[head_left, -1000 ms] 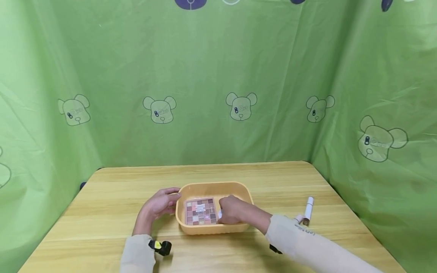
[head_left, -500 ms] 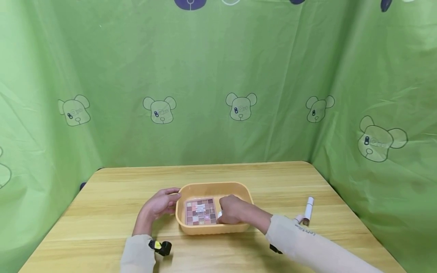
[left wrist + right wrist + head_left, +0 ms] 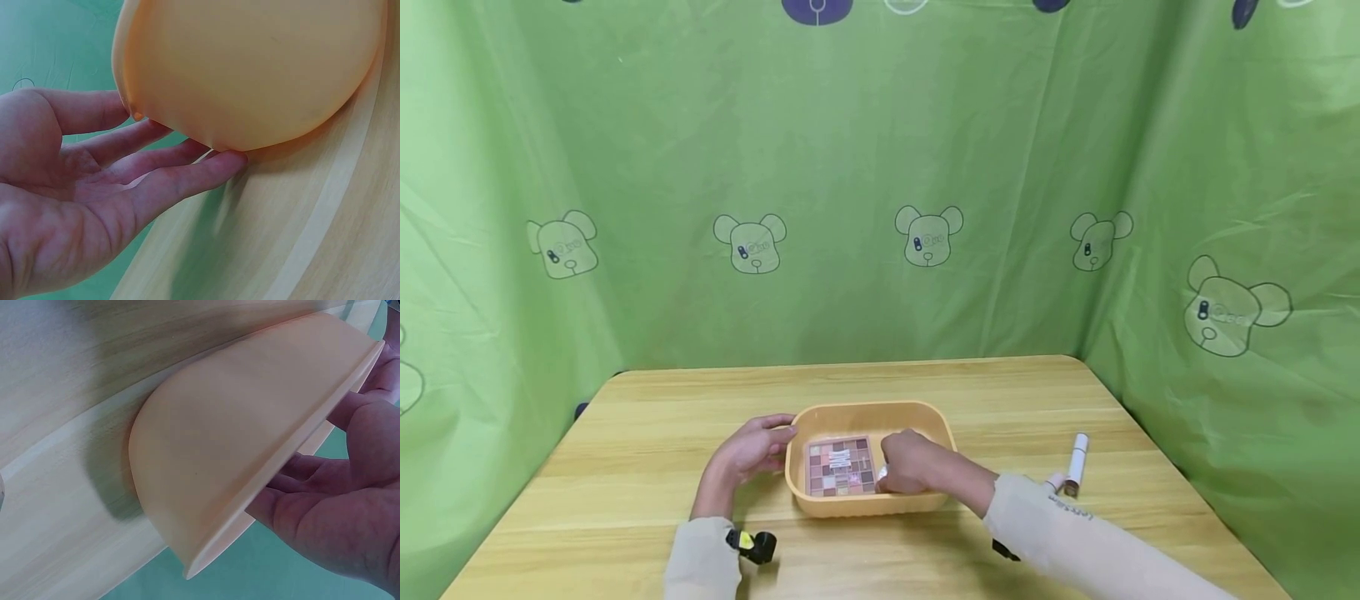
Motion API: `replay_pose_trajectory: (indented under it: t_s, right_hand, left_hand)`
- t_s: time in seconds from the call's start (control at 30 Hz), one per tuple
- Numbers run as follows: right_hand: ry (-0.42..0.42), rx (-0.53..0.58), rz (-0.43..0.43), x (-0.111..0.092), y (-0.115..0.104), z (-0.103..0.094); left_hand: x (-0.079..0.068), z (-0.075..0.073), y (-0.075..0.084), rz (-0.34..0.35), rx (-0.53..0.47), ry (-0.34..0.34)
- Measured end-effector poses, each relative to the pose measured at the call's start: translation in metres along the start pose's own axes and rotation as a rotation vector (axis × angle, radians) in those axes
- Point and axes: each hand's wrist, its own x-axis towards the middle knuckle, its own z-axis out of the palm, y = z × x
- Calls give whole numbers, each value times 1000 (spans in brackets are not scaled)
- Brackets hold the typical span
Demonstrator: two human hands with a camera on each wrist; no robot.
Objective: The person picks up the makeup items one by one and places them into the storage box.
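A shallow orange plastic basket stands on the table, and an eyeshadow palette with many coloured squares lies flat in its left part. My left hand touches the basket's left end; in the left wrist view its fairly straight fingers rest against the outer wall, the thumb at the rim. Inside the basket, my right hand reaches down with curled fingers and holds a small shiny white thing, mostly hidden by the hand. In the right wrist view the basket wall hides the fingertips.
Right of the basket, a white tube with a brownish end lies on the wooden table. Beside it a pale pink tube-like thing is partly covered by the right sleeve. A green curtain surrounds the table.
Both hands, the basket and the palette keep their places. The whole head view has shifted down very slightly.
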Motion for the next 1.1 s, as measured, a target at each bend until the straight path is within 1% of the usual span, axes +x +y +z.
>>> replay_pose_trajectory:
  t_s: [0.37, 0.7, 0.77, 1.1]
  right_hand:
    - [-4, 10, 2, 1, 3, 0]
    - [-39, 118, 87, -1, 7, -5]
    - [-31, 125, 92, -1, 8, -7]
    - [43, 154, 67, 0, 14, -14]
  left_hand:
    - [1, 0, -1, -2, 4, 10]
    - [1, 0, -1, 0, -2, 2]
    - [0, 0, -1, 0, 2, 3]
    - [-1, 0, -1, -1, 11, 12]
